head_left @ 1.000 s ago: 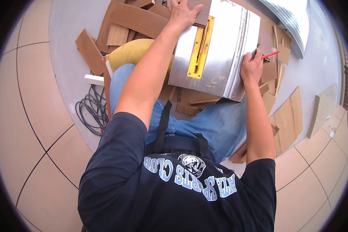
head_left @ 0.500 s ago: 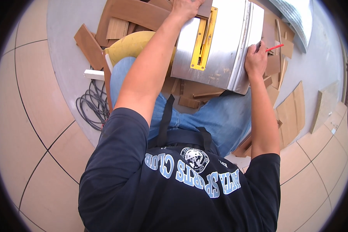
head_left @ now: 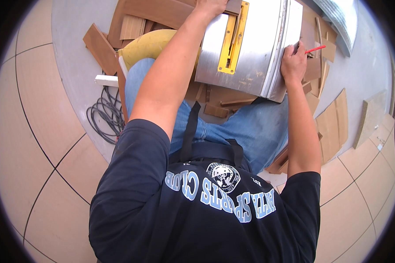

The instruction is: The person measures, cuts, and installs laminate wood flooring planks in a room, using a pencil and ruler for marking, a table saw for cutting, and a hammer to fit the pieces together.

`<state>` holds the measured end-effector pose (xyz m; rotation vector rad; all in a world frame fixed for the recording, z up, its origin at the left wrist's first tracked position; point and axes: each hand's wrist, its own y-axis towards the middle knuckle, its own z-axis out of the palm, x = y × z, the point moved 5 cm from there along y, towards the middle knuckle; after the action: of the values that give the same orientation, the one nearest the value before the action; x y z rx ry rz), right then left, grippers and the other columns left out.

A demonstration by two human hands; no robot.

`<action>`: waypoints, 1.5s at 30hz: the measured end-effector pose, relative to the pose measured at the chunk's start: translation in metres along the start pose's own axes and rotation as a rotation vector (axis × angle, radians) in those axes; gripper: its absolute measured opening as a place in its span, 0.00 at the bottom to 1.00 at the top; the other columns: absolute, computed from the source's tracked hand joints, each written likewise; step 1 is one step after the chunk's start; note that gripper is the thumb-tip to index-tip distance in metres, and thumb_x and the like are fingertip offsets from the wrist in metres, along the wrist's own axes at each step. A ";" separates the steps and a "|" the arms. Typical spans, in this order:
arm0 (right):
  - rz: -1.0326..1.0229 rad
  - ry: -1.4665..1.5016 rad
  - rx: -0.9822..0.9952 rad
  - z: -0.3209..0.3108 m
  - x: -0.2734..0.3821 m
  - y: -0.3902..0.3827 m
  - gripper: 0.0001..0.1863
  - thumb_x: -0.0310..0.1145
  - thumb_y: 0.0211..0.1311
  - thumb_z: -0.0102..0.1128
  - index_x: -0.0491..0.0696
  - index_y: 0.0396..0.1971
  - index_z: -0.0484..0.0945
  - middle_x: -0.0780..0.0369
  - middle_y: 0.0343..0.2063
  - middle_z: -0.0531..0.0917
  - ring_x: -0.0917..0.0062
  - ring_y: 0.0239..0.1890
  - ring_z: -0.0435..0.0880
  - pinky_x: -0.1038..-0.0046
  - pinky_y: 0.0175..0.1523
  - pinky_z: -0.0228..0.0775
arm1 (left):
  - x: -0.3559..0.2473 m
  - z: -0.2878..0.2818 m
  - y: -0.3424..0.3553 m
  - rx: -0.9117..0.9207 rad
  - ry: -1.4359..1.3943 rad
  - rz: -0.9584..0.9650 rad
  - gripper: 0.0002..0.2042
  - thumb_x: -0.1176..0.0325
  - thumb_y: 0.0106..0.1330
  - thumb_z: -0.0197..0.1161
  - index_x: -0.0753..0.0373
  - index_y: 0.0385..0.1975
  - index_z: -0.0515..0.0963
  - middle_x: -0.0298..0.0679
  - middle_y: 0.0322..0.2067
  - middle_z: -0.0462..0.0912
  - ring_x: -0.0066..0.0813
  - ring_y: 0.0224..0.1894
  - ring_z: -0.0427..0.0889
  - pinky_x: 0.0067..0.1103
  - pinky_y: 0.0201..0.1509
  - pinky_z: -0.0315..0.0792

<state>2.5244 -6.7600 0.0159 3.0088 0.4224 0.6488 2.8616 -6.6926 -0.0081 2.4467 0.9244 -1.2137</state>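
My left hand [head_left: 210,6], partly cut off at the top edge, is closed on a brown wooden board [head_left: 232,7] lying over a metal saw table [head_left: 259,44]. A long yellow slotted insert [head_left: 227,61] runs down that table under the board. My right hand [head_left: 293,65] has its fingers curled at the table's right edge, beside the grooved strip. A thin red stick [head_left: 316,47] juts rightward from behind its fingertips; whether the fingers hold it is unclear. My jeans-clad legs [head_left: 254,127] are under and around the table's near edge.
Brown offcuts [head_left: 98,46] are piled around a curved yellow object [head_left: 147,44]. A coiled dark cable [head_left: 103,116] and a white bar [head_left: 106,80] lie left. Cardboard [head_left: 331,122], a pale panel [head_left: 366,118] and silvery insulated sheeting [head_left: 335,17] are at the right.
The table, both hands and surroundings have shifted upward and a little rightward in view, mostly as the camera moved. My left hand is now more cut off by the top edge.
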 end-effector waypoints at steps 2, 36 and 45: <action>-0.011 -0.011 -0.004 0.000 0.001 0.000 0.30 0.47 0.73 0.50 0.43 0.67 0.69 0.41 0.57 0.80 0.45 0.61 0.78 0.52 0.66 0.70 | 0.001 0.000 0.000 0.008 -0.014 -0.021 0.44 0.43 0.69 0.66 0.64 0.77 0.59 0.67 0.72 0.57 0.63 0.76 0.57 0.41 0.82 0.53; -0.420 -0.123 -0.165 0.035 -0.041 0.019 0.33 0.37 0.66 0.61 0.47 0.69 0.64 0.50 0.55 0.77 0.58 0.50 0.81 0.56 0.54 0.76 | 0.001 0.003 0.000 -0.037 0.014 0.014 0.42 0.43 0.68 0.67 0.61 0.76 0.62 0.68 0.70 0.60 0.64 0.73 0.61 0.41 0.80 0.57; -0.434 -0.111 -0.196 0.046 -0.049 0.021 0.34 0.38 0.67 0.60 0.50 0.71 0.63 0.51 0.57 0.76 0.57 0.54 0.80 0.56 0.57 0.75 | 0.004 0.006 0.003 -0.060 0.023 -0.008 0.43 0.43 0.67 0.67 0.60 0.76 0.61 0.68 0.71 0.58 0.63 0.75 0.58 0.42 0.81 0.55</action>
<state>2.5055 -6.7923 -0.0441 2.6236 0.9091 0.4533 2.8612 -6.6958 -0.0146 2.4170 0.9630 -1.1456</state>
